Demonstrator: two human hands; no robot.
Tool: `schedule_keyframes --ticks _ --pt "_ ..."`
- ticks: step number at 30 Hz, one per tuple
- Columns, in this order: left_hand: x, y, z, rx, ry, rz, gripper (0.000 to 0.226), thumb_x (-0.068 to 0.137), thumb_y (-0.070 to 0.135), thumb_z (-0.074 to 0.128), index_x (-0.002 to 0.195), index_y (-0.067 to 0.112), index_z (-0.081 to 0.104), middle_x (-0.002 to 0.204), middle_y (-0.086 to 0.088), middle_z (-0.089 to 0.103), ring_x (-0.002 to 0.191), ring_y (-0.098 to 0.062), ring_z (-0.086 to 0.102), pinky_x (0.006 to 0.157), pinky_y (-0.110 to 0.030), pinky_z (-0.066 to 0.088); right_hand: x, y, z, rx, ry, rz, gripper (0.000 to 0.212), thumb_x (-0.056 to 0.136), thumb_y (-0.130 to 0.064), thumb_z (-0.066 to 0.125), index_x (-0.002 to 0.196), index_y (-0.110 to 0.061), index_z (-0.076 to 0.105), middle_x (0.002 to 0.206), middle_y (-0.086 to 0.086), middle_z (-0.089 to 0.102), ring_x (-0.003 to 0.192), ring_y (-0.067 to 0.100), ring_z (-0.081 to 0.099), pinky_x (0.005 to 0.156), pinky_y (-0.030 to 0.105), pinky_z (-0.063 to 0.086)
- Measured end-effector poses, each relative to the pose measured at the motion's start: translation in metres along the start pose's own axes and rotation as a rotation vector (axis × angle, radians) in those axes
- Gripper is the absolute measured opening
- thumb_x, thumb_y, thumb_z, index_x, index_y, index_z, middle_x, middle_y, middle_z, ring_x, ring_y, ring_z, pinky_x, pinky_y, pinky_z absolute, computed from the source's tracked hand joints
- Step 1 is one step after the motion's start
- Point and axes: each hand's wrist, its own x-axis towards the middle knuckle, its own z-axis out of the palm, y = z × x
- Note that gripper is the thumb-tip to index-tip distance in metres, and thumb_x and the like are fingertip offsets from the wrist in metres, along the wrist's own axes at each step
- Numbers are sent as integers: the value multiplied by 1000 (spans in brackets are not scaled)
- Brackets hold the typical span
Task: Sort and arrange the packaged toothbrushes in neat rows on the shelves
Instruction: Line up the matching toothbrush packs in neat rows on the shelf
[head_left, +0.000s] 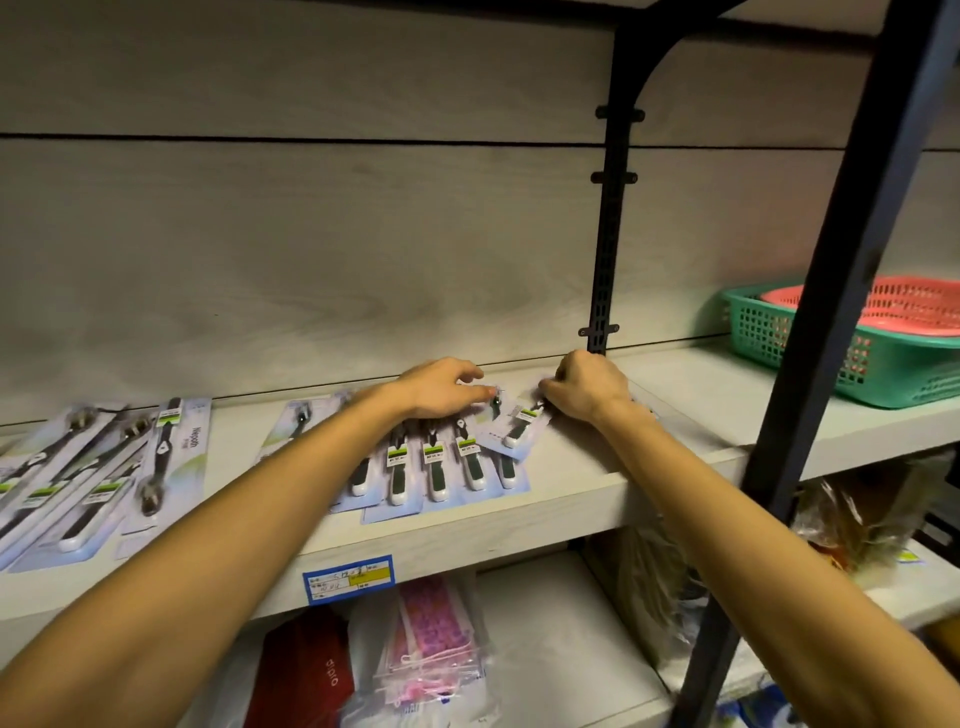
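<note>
On the pale wooden shelf (582, 467) a row of several packaged toothbrushes (431, 467) lies overlapping, handles toward me. My left hand (441, 389) rests flat on the far ends of this row. My right hand (587, 387) is closed on the top of one tilted toothbrush pack (514, 431) at the row's right end. A looser heap of toothbrush packs (98, 473) lies skewed at the left of the shelf. One more pack (298, 421) lies behind my left forearm, partly hidden.
A black slotted upright (605, 249) stands at the back just beyond my right hand. A black post (810, 364) crosses the right front. A green basket (841, 358) holding a pink basket (904, 306) sits far right. Bagged goods fill the shelf below, and a blue price label (348, 579) is on the edge.
</note>
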Motion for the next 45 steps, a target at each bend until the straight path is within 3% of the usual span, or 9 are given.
schedule_keyframes --ticks 9,14,17,21,26,30,35,41,45 --pt "7 13 25 -22 197 -21 35 93 55 59 117 32 70 123 6 69 113 -21 61 94 -41 52 2 2 5 37 -25 -124 30 94 -39 60 113 -21 74 111 10 73 103 32 66 82 33 49" --pt "2 12 26 -49 271 -86 34 95 52 57 115 29 70 119 6 70 109 -20 63 93 -39 52 -6 -13 8 84 -5 -87 33 96 -35 52 95 -11 74 93 15 73 90 35 66 77 33 49" --pt "0 12 29 -12 239 -85 39 98 55 50 117 29 70 117 4 71 105 -22 63 91 -41 53 -10 -22 6 299 -97 -129 32 98 -26 50 83 -7 70 88 17 73 78 31 64 70 33 47" --pt "1 12 28 3 243 -79 36 97 51 54 119 27 70 120 4 70 109 -21 63 93 -41 53 -16 -8 -5 820 -280 -64 26 101 -15 51 113 3 65 107 17 73 59 20 68 55 29 54" --pt "1 15 28 31 272 -23 32 96 45 57 119 27 70 118 6 71 108 -21 64 91 -37 53 -16 41 -25 133 217 3 27 89 -32 55 103 -17 71 105 8 73 96 33 66 77 37 53" --pt "2 14 31 99 211 37 48 97 45 55 140 25 55 132 -3 61 123 -30 54 97 -41 49 -21 62 -27 -19 9 119 41 97 -49 50 98 -13 69 100 12 70 90 33 61 71 33 44" --pt "5 12 31 174 142 90 57 97 60 48 147 32 47 147 1 54 131 -28 50 102 -42 45 -33 30 -20 -10 -97 -80 31 94 -36 54 97 -15 76 97 9 74 87 29 67 76 35 55" --pt "2 10 32 -22 187 71 51 92 50 63 139 35 54 136 7 62 121 -20 58 100 -41 48 -44 -7 -3 -30 -55 -84 23 86 -33 56 89 -13 66 94 12 70 82 31 62 69 32 46" --pt "2 10 31 -55 226 58 48 92 42 66 138 32 56 133 6 63 120 -20 58 100 -40 48 -47 -9 -5 13 -28 -45 26 86 -28 57 103 -14 70 100 10 72 91 31 65 73 33 49"
